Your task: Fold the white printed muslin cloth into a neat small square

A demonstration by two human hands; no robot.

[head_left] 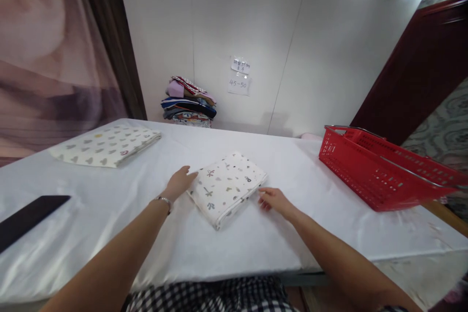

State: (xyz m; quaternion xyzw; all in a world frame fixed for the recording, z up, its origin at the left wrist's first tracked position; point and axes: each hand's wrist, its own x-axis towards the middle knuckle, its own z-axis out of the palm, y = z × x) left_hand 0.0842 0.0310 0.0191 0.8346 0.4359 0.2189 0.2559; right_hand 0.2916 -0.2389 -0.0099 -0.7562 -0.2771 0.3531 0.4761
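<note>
A folded white cloth (228,183) with small grey, green and red plant-like prints lies flat on the white-covered table (248,248) in front of me. My left hand (179,183), a bracelet at its wrist, rests at the cloth's left corner with fingers stretched out and touching its edge. By the right edge is my right hand (275,200), fingers loosely bent and apart, holding nothing that shows. Farther left lies another folded cream cloth (106,146) with grey cloud-like shapes.
A red plastic basket (365,170) with metal handles stands at the right. Along the left edge lies a dark flat object (29,219). A stack of folded fabrics (190,102) sits against the back wall, beside paper notes (239,83).
</note>
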